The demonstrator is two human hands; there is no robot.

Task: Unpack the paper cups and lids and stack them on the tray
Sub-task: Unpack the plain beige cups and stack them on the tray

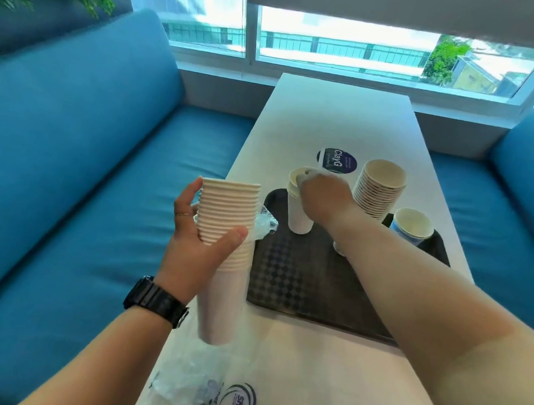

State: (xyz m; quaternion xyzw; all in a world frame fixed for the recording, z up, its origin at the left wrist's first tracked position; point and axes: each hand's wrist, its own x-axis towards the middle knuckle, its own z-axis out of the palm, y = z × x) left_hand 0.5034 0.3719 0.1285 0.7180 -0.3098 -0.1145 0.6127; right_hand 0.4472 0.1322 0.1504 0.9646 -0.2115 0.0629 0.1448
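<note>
Fingers (184, 216) grip cup stack (226, 231).

left wrist — black watch (157, 300) | thin ring (182, 214) | forearms bare — no sleeves

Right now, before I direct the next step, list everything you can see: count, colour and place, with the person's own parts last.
Cup stack in hand: one tall stack, white, held over the table's left edge.
Cups on tray: one short stack, white, far left of the tray.
Tall cup stack: one, cream, far right of the tray.
Blue-patterned cup: at least one, right of the tall stack.
Tray: one, black, mid-table.
Round sticker: one, dark blue, beyond the tray.
Plastic wrappers: clear, printed, near edge.
Table: one, white.
Benches: two, blue, either side.
Left hand: grips the stack; black watch.
Right hand: on the tray cups' rim.
</note>
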